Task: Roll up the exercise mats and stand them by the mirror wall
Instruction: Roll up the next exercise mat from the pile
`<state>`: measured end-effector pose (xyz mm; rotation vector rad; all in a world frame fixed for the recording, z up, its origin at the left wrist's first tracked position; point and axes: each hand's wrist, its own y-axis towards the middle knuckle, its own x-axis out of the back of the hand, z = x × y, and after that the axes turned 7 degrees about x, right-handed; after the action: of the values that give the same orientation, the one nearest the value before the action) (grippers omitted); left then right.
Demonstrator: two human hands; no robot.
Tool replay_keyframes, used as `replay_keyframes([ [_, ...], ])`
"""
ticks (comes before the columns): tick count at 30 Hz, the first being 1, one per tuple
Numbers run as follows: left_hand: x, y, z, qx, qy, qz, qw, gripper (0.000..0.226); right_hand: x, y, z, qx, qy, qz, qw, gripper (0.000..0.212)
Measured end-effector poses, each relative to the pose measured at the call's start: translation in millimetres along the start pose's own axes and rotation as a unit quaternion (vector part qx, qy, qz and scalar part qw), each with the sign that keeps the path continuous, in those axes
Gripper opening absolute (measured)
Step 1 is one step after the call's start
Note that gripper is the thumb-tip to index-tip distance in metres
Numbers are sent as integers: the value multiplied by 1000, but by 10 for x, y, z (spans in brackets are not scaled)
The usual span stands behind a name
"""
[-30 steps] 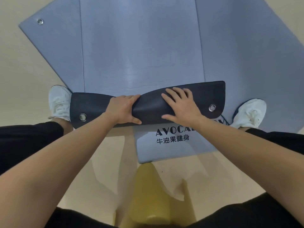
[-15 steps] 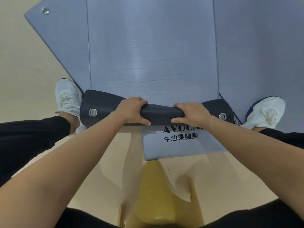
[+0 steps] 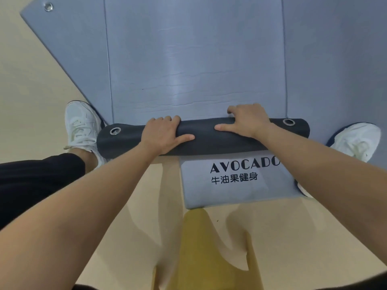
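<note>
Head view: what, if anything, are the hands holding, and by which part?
Both grip the mat's rolled dark end: left hand left of its middle, right hand right of it, fingers curled over the roll, thumbs on its near side.

Your left hand (image 3: 161, 135) and right hand (image 3: 247, 120) curl over the roll (image 3: 209, 143), so your fingertips are out of sight on its far side. Beyond both hands the mat (image 3: 188, 59) runs off the top edge. Behind the right hand, your forearm (image 3: 303, 164) covers part of the last printed letter and part of your shoe (image 3: 356, 141).
</note>
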<state>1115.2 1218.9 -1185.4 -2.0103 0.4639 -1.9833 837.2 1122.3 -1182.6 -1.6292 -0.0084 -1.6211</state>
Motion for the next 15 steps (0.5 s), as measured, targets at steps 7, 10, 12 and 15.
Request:
replay_keyframes([
  [7,136,527,103,-9,-20,65,998,73,-328,-427,136,88,-90,-189,974,87],
  [10,154,630,122,2,-37,78,996,82,-430,-541,131,49,-123,-103,986,102],
  [12,153,651,115,5,-38,77,996,83,-446,-514,100,46,-136,-80,986,106],
  [15,220,666,97,4,-51,29,998,71,-365,-320,-27,65,-117,-67,989,105],
])
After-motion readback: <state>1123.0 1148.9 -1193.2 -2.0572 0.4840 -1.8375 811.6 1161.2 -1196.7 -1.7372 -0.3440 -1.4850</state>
